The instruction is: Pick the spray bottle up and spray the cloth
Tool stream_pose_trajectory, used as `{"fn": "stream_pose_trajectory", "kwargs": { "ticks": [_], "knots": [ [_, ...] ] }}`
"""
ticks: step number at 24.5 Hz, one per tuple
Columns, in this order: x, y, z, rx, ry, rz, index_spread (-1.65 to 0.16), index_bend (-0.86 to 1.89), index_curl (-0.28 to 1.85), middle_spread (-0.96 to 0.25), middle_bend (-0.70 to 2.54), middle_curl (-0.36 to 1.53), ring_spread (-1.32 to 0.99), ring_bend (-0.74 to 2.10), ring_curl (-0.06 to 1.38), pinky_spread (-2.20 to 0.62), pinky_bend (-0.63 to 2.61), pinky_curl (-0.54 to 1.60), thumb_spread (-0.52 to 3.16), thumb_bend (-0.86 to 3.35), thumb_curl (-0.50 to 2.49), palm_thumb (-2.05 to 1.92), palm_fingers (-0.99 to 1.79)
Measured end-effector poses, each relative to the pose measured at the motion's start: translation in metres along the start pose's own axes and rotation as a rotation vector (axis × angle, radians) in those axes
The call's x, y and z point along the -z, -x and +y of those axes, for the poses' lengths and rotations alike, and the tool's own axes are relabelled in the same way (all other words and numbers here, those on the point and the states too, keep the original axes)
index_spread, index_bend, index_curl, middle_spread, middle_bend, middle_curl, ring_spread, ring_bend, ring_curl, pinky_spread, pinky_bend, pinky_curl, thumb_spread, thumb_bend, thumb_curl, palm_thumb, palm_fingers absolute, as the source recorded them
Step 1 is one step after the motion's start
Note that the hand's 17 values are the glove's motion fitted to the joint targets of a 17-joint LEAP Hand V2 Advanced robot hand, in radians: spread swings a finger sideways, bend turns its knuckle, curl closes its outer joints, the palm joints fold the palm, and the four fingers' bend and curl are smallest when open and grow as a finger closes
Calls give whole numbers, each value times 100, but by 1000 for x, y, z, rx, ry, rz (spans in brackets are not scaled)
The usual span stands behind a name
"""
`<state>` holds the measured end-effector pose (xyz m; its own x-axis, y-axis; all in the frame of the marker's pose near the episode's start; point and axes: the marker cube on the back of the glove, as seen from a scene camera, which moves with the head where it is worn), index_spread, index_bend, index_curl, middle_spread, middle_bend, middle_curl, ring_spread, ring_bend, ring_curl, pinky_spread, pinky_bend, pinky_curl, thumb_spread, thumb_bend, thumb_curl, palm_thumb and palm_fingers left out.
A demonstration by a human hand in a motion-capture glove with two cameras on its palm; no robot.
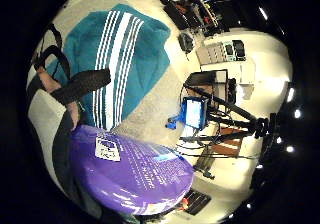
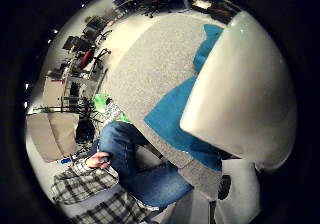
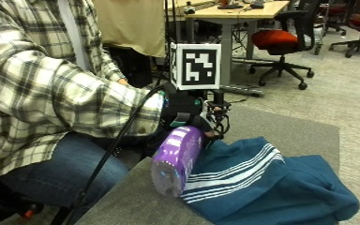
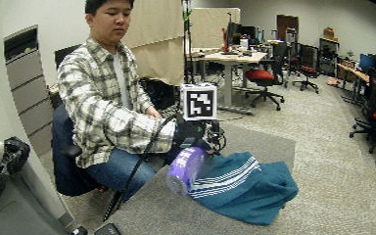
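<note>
Purple spray bottle, gripped at its neck by the gloved right hand, slants base-down just beside the teal cloth on the table

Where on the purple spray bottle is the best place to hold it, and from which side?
Hold the purple spray bottle at its upper end, probably the neck, where the gloved right hand grips it now, coming from the person's side; its wide base tilts down beside the teal cloth.
</note>
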<state>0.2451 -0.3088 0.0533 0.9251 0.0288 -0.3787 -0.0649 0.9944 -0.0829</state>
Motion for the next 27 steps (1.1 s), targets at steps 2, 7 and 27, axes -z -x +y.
{"fn": "stream_pose_trajectory", "kwargs": {
  "ticks": [2,7,27],
  "knots": [
    [-3,3,0,4,15,16,-29,16,51,-17,49,54,-23,59,48,-16,51,37,19,-3,80,109,123],
    [-6,4,0,4,32,45,-29,16,51,-17,50,54,-23,59,48,-17,52,37,19,-3,81,109,123],
    [65,-43,24,-161,-359,-567,-29,15,52,-17,50,54,-22,59,48,-16,52,38,19,-3,81,109,122]
  ]
}}
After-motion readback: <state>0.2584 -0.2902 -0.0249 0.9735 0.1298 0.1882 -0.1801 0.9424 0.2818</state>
